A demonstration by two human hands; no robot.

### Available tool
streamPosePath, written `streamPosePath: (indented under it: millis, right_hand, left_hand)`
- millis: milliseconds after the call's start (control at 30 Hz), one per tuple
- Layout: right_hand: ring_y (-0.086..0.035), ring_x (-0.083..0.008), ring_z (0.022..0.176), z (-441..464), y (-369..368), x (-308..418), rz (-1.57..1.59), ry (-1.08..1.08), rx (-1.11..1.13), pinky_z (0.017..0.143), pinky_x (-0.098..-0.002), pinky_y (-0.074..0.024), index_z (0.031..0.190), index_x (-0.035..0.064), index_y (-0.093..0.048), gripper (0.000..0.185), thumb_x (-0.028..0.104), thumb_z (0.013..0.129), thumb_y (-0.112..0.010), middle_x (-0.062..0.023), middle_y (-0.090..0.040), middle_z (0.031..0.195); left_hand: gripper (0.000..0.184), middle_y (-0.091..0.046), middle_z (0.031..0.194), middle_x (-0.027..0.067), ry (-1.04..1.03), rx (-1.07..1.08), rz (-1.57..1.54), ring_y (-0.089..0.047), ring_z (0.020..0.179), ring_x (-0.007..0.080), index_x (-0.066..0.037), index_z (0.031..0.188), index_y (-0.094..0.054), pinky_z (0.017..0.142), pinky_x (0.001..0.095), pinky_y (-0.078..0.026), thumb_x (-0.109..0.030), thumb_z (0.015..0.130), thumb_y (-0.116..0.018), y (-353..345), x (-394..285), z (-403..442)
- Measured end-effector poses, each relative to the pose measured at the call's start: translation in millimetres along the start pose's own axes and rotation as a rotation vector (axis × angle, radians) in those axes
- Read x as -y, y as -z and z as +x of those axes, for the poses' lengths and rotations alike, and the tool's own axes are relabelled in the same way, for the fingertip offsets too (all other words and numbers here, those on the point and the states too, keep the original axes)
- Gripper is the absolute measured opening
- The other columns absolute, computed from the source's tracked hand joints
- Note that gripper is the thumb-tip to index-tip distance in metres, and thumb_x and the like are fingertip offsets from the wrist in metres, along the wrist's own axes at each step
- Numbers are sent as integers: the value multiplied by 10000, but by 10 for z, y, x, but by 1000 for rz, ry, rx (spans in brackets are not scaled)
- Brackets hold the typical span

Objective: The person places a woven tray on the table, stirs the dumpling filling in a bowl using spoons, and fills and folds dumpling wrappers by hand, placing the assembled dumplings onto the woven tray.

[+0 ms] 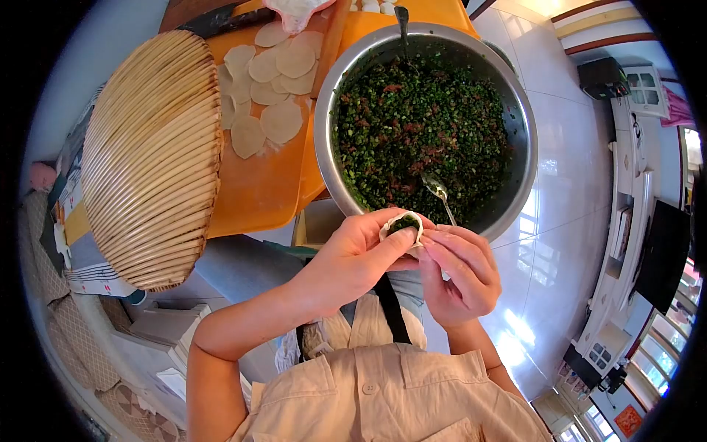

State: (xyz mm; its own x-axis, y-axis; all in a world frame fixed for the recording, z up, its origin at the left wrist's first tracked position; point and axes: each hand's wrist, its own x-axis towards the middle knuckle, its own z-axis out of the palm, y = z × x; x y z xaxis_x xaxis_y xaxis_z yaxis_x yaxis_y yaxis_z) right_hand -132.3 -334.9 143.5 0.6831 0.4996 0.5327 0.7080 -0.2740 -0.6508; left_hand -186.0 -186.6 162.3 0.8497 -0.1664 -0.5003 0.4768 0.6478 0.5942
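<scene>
In the head view, the step in hand looks like closing a thin, soft dough wrapper [419,230] over leafy green filling [401,223], just beside the smooth metal bowl [524,140]; the left hand [357,254] cups it, thumb against the filling, while the right hand [462,276] pinches its edge. The next move seems to call for light, even pressure along the open rim; whether the right fingers also grip the shiny spoon [436,190], I cannot tell. Flat, floury discs [282,121] lie on a glossy orange board [258,197], beside a ribbed tray [151,162]
</scene>
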Motion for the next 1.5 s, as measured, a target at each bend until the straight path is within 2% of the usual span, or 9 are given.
streamPosePath:
  millis: [167, 300, 600, 800, 933, 1100, 1200, 1300, 1500]
  right_hand:
    - [-638, -245, 829, 5, 39, -39, 8, -7, 56, 693, -300, -523, 892, 18, -673, 246, -12, 653, -725, -100, -655, 914]
    - [-627, -255, 875, 26, -18, 27, 61, -167, 63, 747, -318, -505, 986, 9, -645, 358, 62, 648, -748, -117, -646, 974]
    - [-625, -228, 805, 19, 2, 27, -16, -34, 42, 672, -290, -516, 906, 33, -680, 281, 20, 634, -750, -79, -647, 934]
    - [-635, -235, 787, 10, 2, -1, 6, 10, -13, 663, -283, -526, 863, 15, -677, 250, -23, 625, -744, -89, -655, 902]
    - [-636, -251, 808, -17, 20, -24, -6, 63, 5, 672, -290, -526, 896, 1, -667, 276, -10, 631, -745, -99, -654, 925]
    - [-627, -268, 867, -12, 35, 4, 0, -81, 44, 718, -309, -515, 982, 1, -643, 376, 57, 627, -755, -117, -644, 980]
    - [-624, -265, 885, -4, 54, 7, 44, -119, 71, 733, -311, -507, 1004, 13, -638, 397, 67, 629, -756, -119, -642, 997]
    - [-624, -262, 883, 23, 74, 25, 74, -122, 98, 732, -310, -504, 1005, 23, -640, 398, 64, 628, -758, -117, -644, 995]
    - [-626, -255, 865, 55, 115, 74, 83, -125, 148, 726, -309, -506, 1000, 29, -644, 397, 55, 621, -762, -104, -651, 967]
  left_hand:
    - [285, -561, 1088, 83, -36, 34, -63, -558, 999, 132, 15, 1164, -501, 836, 282, -499, -148, 948, -413, 21, 3, 7]
    - [310, -579, 1057, 80, -22, -50, -8, -569, 971, 125, 26, 1187, -488, 803, 262, -500, -162, 949, -424, 10, -15, 11]
    - [343, -580, 1025, 70, 2, 62, 210, -567, 870, 104, 23, 1221, -465, 750, 261, -479, -169, 948, -385, 44, -55, 11]
    - [374, -538, 1101, 55, -6, 16, 164, -504, 951, 83, 4, 1250, -438, 750, 257, -441, -212, 962, -334, -7, -49, -50]
    - [354, -560, 1054, 49, -53, 29, 217, -525, 878, 81, -6, 1250, -447, 728, 241, -448, -192, 963, -357, -15, -33, -23]
    - [312, -548, 900, 1, -111, 19, 240, -475, 764, 42, 7, 1166, -483, 668, 207, -413, -202, 954, -391, -41, -10, -1]
    - [317, -582, 1004, 42, -93, 74, 226, -544, 832, 73, 25, 1211, -466, 715, 228, -461, -129, 941, -404, 8, -27, -12]
    - [306, -583, 1007, 48, -73, 97, 202, -553, 832, 73, 32, 1202, -467, 724, 226, -462, -90, 926, -419, 14, -15, -12]
    - [262, -613, 879, 32, 3, 79, 254, -561, 734, 52, 26, 1108, -540, 633, 200, -450, -32, 876, -433, 32, -36, 11]
